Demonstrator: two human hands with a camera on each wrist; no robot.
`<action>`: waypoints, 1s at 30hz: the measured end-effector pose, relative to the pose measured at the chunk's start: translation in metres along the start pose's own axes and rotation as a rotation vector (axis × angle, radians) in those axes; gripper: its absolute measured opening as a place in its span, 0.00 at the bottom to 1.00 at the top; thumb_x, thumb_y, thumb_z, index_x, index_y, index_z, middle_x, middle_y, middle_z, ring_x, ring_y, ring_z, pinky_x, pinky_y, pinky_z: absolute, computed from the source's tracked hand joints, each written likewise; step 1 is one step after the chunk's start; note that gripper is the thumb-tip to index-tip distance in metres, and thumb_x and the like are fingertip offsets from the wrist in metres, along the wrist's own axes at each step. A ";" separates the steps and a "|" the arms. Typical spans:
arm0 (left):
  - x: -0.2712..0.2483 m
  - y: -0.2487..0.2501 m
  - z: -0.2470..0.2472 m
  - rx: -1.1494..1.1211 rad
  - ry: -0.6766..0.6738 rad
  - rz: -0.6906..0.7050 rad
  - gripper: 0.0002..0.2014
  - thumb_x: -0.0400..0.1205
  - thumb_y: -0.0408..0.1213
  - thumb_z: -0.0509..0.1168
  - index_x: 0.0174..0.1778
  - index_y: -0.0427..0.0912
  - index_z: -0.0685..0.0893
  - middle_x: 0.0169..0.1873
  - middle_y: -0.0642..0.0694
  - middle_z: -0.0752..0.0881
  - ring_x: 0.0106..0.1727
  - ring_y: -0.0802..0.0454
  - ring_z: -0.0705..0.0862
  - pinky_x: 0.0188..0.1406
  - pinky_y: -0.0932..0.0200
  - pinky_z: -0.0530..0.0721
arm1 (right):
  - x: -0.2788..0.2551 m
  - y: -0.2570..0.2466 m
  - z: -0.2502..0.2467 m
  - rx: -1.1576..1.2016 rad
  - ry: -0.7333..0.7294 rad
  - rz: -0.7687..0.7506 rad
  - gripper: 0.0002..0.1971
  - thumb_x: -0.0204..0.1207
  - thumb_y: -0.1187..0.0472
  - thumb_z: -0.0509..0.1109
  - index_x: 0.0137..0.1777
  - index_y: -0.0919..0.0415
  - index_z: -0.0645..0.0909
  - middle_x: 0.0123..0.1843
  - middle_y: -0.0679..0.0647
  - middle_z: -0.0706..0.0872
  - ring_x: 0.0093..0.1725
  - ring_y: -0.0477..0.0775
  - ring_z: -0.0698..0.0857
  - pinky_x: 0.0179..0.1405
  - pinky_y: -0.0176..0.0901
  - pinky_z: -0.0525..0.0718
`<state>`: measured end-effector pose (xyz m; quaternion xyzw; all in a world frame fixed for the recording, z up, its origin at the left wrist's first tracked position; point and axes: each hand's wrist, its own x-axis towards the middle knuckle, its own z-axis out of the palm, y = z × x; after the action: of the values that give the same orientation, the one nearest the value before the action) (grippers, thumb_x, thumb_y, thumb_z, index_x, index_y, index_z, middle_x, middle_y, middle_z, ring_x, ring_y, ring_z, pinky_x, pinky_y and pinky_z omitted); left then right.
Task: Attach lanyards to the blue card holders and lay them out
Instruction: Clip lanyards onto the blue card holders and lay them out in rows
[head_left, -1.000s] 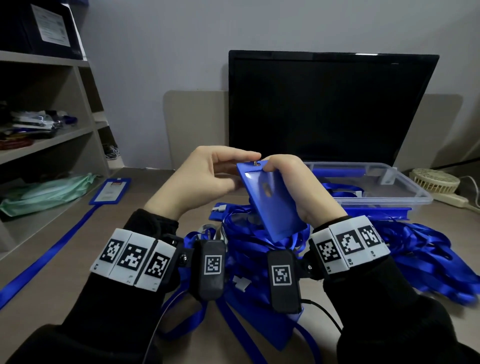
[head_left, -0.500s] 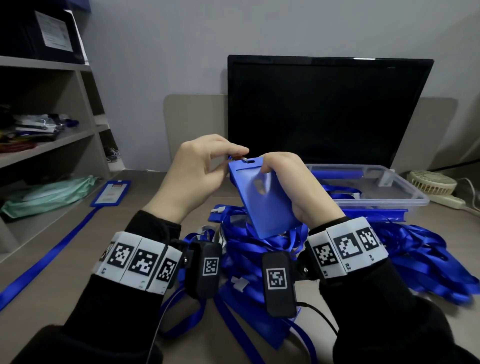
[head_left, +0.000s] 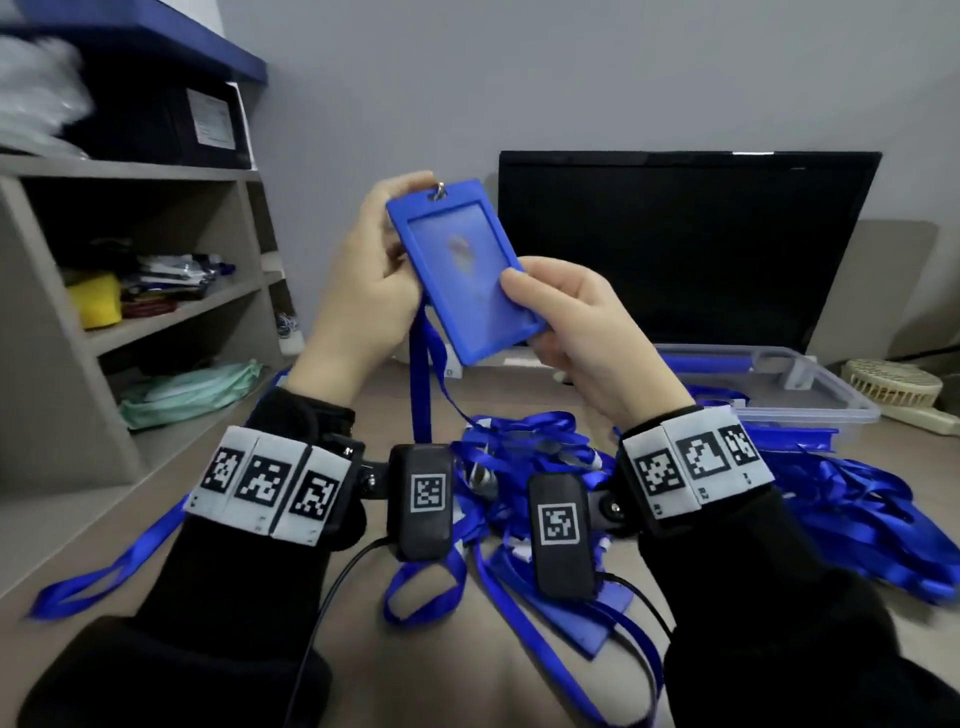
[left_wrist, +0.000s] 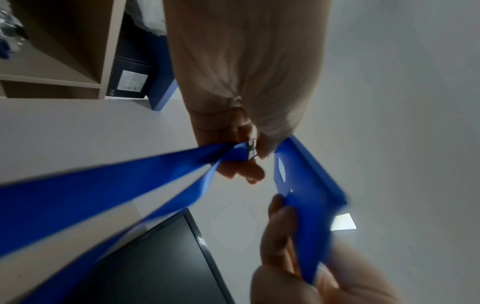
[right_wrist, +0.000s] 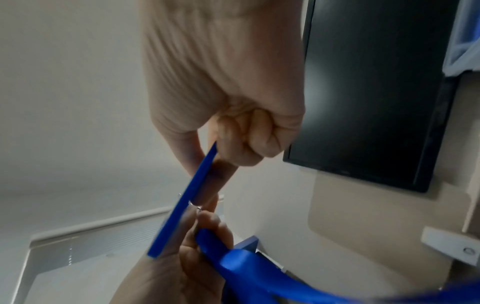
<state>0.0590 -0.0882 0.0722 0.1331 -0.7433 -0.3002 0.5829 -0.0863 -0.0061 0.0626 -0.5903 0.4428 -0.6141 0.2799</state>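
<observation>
Card holder raised between both hands

Head view gives us the whole layout: the blue card holder (head_left: 465, 270) is held up above the tabletop (head_left: 431, 670), window side toward us, tilted, in front of the dark monitor (head_left: 685, 249). Our right hand (head_left: 582, 332) pinches its lower corner, thumb on the front face. Our left hand (head_left: 363, 280) is curled at the top edge, where a small metal ring (head_left: 438, 190) shows through the holder's slot. A blue lanyard (head_left: 422, 384) hangs from that hand down to the tangled pile of lanyards (head_left: 524, 457) on the tabletop, near a clear plastic bin (head_left: 810, 395).

What that view hides, the left wrist view shows: the left fingers (left_wrist: 241, 164) pinch the metal clip (left_wrist: 252, 148) at the end of the lanyard's two straps, just beside the holder's top edge. Whether the clip is fully hooked we cannot tell.

From the right wrist view we see the holder edge-on, the right thumb and curled fingers clamping it on either side.
</observation>
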 end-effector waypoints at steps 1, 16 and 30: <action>-0.001 0.005 -0.006 -0.030 0.006 -0.015 0.16 0.81 0.25 0.63 0.65 0.36 0.75 0.48 0.52 0.86 0.48 0.55 0.86 0.46 0.52 0.86 | 0.001 -0.004 0.008 0.022 -0.006 -0.006 0.08 0.83 0.59 0.64 0.51 0.56 0.85 0.38 0.56 0.79 0.24 0.44 0.64 0.20 0.30 0.58; -0.014 0.066 -0.119 0.113 0.093 -0.039 0.09 0.86 0.29 0.57 0.58 0.34 0.80 0.42 0.43 0.87 0.38 0.54 0.85 0.35 0.60 0.84 | 0.015 -0.065 0.127 0.234 0.002 -0.180 0.07 0.82 0.60 0.65 0.51 0.61 0.85 0.33 0.56 0.77 0.21 0.44 0.60 0.19 0.34 0.58; -0.026 0.035 -0.056 0.079 -0.151 -0.297 0.10 0.87 0.33 0.56 0.57 0.32 0.80 0.42 0.40 0.85 0.29 0.62 0.87 0.27 0.65 0.85 | 0.001 -0.037 0.071 0.176 0.072 0.320 0.10 0.84 0.59 0.55 0.59 0.61 0.75 0.32 0.49 0.86 0.19 0.47 0.81 0.14 0.31 0.62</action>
<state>0.1243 -0.0632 0.0806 0.2415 -0.7684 -0.3627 0.4687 -0.0109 -0.0058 0.0892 -0.4631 0.4853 -0.6189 0.4086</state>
